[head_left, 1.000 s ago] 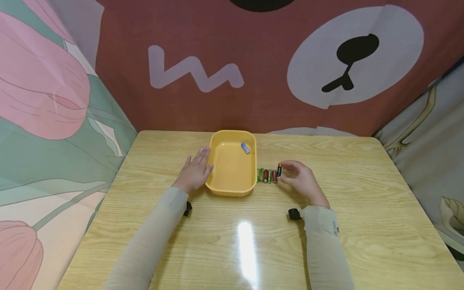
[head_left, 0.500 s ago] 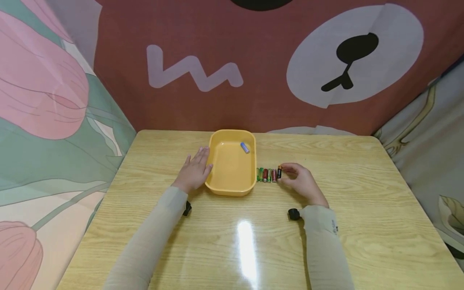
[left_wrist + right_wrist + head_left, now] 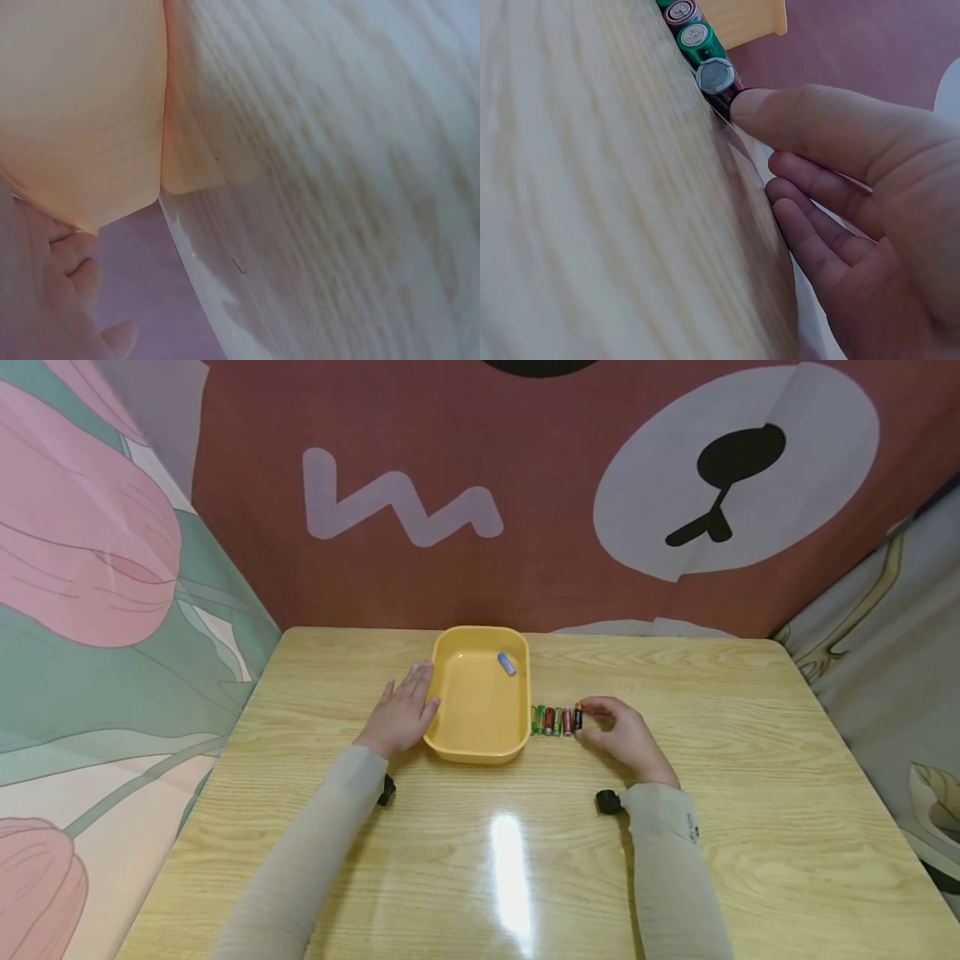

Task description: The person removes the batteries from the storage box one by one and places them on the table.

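In the head view my left hand [image 3: 400, 710] lies with fingers extended along the left side of a yellow plastic tray [image 3: 480, 755]. A blue battery [image 3: 507, 664] rests inside the tray, near its back right corner. My right hand [image 3: 626, 735] pinches a black battery [image 3: 578, 717] with an orange end between thumb and forefinger. This battery stands at the right end of a row of green and red batteries [image 3: 550, 721] beside the tray. In the right wrist view the thumb [image 3: 754, 109] covers most of it, close to a dark red battery [image 3: 716, 76].
All of this is on a light wood table [image 3: 465, 860] with a glossy reflection near its front. A brown printed cloth [image 3: 420, 585] hangs behind the back edge, and patterned cloths flank both sides. Small black cameras sit at both wrists.
My right hand has brought the black battery slightly toward me, about level with the row. The left hand and the tray stay in place.
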